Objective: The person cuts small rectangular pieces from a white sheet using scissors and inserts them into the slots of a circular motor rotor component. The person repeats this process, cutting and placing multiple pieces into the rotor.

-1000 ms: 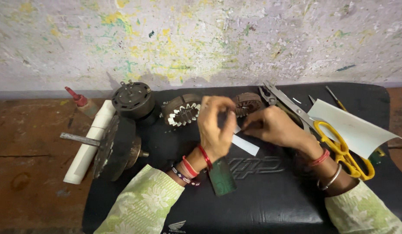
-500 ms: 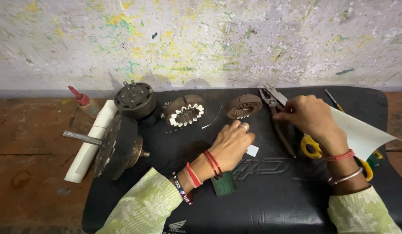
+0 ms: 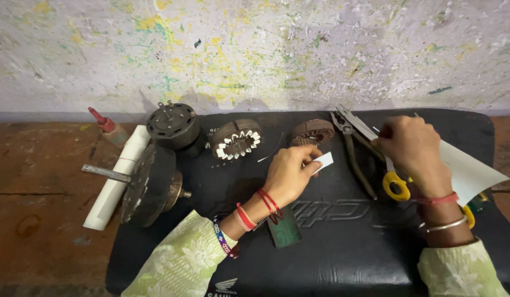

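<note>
1. We see, from a head cam looking down, two bare hands over a black padded mat on a worn wooden desk, w/ a paint-flecked wall behind.
2. Left hand: fingers closed, pinching a small white paper slip near the mat's middle, just below the motor parts.
3. Right hand: fingers curled over the yellow-handled scissors, touching them beside a white paper sheet; we can't tell if the grip is firm.
4. Pliers lie between the hands, untouched.
5. Two wound motor cores sit at the mat's back: a larger one w/ white slot liners and a smaller brown one, just above the slip.
6. At left: round black motor housing, a disc w/ shaft, a white tube, a red-capped bottle.
7. Progress, as we judge it: a slip is cut and in hand, not yet in any core; the smaller core shows no white liners, so most work seems left.
</note>
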